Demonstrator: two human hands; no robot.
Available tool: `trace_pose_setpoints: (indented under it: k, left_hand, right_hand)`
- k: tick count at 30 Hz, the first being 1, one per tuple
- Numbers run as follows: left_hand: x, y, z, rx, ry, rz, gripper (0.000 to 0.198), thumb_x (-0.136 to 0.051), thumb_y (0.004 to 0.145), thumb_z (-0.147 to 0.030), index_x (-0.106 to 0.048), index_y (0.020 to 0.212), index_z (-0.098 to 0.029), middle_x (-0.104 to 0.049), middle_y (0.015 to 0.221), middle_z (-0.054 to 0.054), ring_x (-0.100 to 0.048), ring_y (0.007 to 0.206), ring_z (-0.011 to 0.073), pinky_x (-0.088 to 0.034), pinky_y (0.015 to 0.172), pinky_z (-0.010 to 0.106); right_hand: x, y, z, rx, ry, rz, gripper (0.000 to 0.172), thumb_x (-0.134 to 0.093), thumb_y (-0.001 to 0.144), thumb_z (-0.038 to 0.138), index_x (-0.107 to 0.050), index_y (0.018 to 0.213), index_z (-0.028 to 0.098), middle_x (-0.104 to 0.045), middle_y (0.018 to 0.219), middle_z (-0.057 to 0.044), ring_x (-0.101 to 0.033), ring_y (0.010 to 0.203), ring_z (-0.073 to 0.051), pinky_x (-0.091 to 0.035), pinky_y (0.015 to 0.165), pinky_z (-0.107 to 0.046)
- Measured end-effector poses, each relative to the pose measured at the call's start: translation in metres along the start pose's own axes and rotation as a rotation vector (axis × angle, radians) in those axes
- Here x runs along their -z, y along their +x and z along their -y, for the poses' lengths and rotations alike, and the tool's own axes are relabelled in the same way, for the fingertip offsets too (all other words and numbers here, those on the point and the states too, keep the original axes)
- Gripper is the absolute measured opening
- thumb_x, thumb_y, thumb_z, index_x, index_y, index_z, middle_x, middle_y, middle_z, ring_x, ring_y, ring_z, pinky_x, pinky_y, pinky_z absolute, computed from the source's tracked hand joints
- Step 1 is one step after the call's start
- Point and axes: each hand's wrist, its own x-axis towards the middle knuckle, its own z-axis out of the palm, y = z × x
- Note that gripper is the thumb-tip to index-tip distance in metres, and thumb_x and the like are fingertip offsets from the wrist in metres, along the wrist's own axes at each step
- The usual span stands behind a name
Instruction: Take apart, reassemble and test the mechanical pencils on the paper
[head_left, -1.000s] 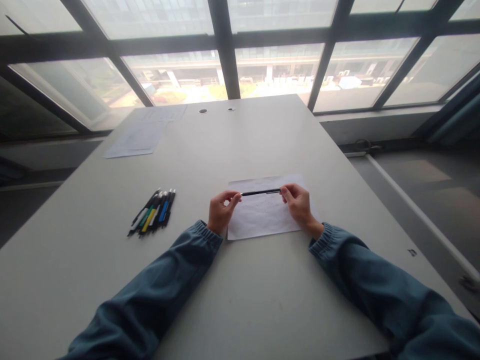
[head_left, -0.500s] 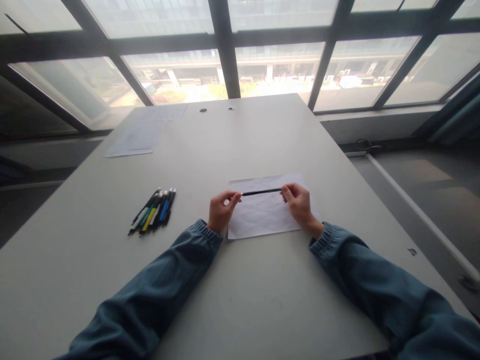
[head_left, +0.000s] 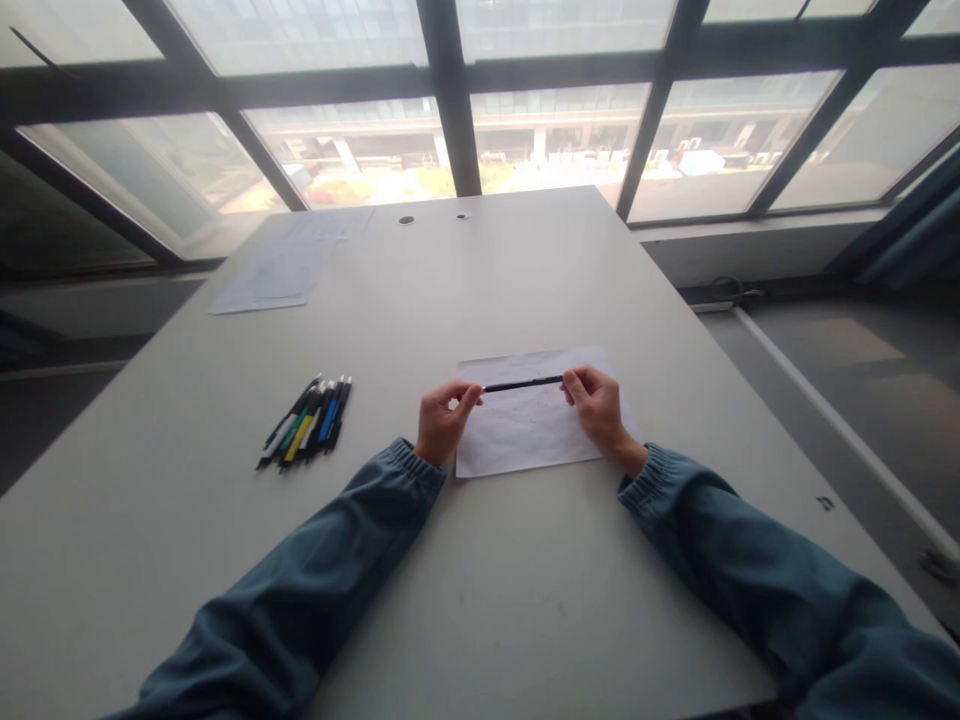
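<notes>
A thin black pen (head_left: pixel 523 383) is held level between both my hands, just above a white sheet of paper (head_left: pixel 534 435) on the grey table (head_left: pixel 480 600). My left hand (head_left: pixel 442 422) pinches the pen's left end with closed fingers. My right hand (head_left: pixel 598 405) pinches its right end the same way. The sheet carries faint marks. Both forearms in blue-grey sleeves rest on the table.
A bundle of several pens (head_left: pixel 306 424) with black, green, yellow and blue barrels lies to the left of my left hand. More sheets of paper (head_left: pixel 281 265) lie at the far left of the table. Windows run behind the table's far edge; floor lies to the right.
</notes>
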Motion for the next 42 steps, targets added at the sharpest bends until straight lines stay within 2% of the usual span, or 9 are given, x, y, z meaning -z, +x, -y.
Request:
trace_pose_setpoints:
  k: [8, 42]
  left_hand:
    - [-0.0002, 0.0001, -0.0010, 0.008, 0.009, 0.001, 0.036, -0.065, 0.090, -0.047, -0.072, 0.070, -0.019, -0.072, 0.068, 0.003, -0.065, 0.067, 0.0169, -0.051, 0.072, 0.029]
    - [-0.0004, -0.0003, -0.0015, 0.027, -0.043, 0.019, 0.043, -0.060, 0.093, -0.048, -0.067, 0.064, -0.017, -0.069, 0.066, 0.004, -0.065, 0.067, 0.0159, -0.049, 0.071, 0.027]
  right_hand:
    - [0.0003, 0.0004, -0.0007, -0.013, -0.017, 0.001, 0.041, -0.064, 0.089, 0.056, -0.066, 0.074, 0.019, -0.056, 0.057, 0.001, -0.050, 0.053, -0.013, -0.040, 0.052, -0.026]
    - [-0.0004, -0.0014, 0.0021, 0.010, -0.039, 0.039, 0.042, -0.061, 0.094, 0.052, -0.062, 0.068, 0.018, -0.055, 0.057, 0.001, -0.049, 0.053, -0.012, -0.038, 0.052, -0.026]
